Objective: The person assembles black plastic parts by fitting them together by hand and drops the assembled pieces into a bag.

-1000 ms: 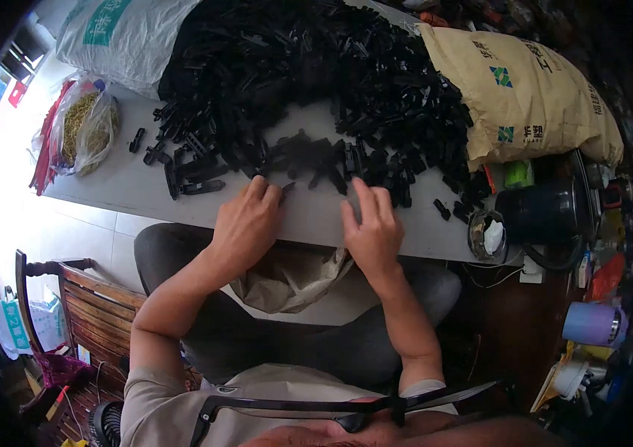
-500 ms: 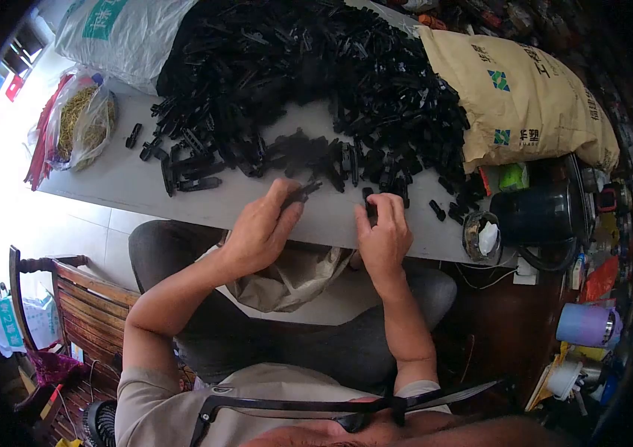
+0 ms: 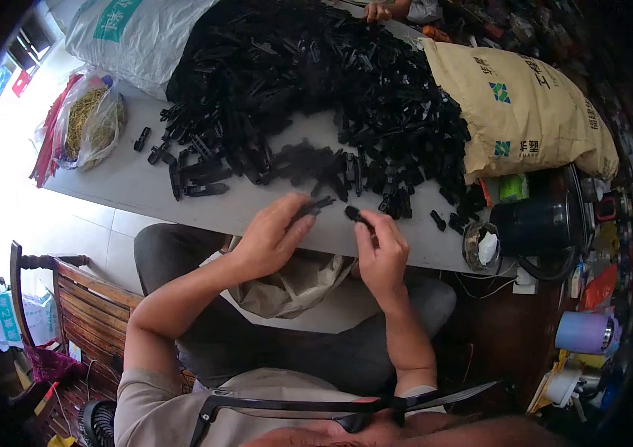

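My left hand (image 3: 275, 232) is closed on a slim black plastic piece (image 3: 321, 203), whose tip sticks out past the fingers toward the right. Close by, my right hand (image 3: 383, 249) pinches a short black plastic piece (image 3: 353, 214) between thumb and fingers. The two pieces face each other with a small gap between them, over the table's near edge. Beyond both hands spreads a large heap of black plastic pieces (image 3: 279, 67), with a looser cluster (image 3: 309, 162) in front of it.
A tan sack (image 3: 532, 112) and a black pot-like vessel (image 3: 532, 223) stand right; a jar (image 3: 482, 246) is beside them. At left are a white sack (image 3: 145, 45) and a bag of golden pieces (image 3: 93, 123). An open cloth bag (image 3: 286, 287) hangs below the table (image 3: 130, 186). Another person's hand (image 3: 377, 11) shows at the top.
My right hand has tilted its black piece toward the left hand, and the pieces are closer together. Another person's hand has come into view at the top. The whole view has shifted slightly.
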The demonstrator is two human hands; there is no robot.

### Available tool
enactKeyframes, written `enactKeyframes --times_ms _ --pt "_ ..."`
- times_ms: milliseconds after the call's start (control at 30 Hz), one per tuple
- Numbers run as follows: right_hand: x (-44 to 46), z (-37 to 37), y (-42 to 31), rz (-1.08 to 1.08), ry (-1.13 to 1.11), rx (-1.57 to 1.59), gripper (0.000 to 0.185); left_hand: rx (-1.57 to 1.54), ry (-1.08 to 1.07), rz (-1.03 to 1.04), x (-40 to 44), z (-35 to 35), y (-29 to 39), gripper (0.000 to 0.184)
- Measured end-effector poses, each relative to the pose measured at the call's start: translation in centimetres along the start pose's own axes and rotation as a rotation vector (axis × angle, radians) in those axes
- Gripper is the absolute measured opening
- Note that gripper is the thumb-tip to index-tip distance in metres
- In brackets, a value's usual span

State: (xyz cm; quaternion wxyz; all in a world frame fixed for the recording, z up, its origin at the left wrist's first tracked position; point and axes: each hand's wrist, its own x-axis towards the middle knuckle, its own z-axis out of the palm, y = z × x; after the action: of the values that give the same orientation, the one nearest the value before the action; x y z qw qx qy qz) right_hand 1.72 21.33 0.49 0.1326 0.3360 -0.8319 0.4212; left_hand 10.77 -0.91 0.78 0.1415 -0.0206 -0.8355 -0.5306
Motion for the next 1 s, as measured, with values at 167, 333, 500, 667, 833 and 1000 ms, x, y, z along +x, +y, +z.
enactKeyframes --times_ms 167,333,500,667,833,1000 --pt "-1.0 -1.5 -3.1 0.394 -0.281 0.471 0.015 -0.073 -0.098 0.012 -0.1 0.1 0.6 0.034" --pt "-1.8 -1.4 -3.3 0.536 -0.338 0.762 0.018 -0.134 -0.262 0.036 -0.6 -0.1 0.8 0.034" --pt "-2.0 -1.5 -3.2 0.528 -0.311 0.829 0.019 -0.023 -0.349 0.058 -0.6 -0.4 1.3 0.042" --pt "-2.1 -1.9 -3.5 0.402 -0.317 0.725 0.016 0.053 -0.373 0.175 -0.6 -0.6 1.1 0.046" --pt "-2.3 -1.8 -3.1 0.192 -0.29 0.562 0.021 0.145 -0.34 0.301 -0.6 -0.8 1.1 0.045" --pt "-1.1 -1.5 -4.6 0.228 -0.139 0.643 0.032 0.155 -0.301 0.346 -1.0 -1.1 1.5 0.046"
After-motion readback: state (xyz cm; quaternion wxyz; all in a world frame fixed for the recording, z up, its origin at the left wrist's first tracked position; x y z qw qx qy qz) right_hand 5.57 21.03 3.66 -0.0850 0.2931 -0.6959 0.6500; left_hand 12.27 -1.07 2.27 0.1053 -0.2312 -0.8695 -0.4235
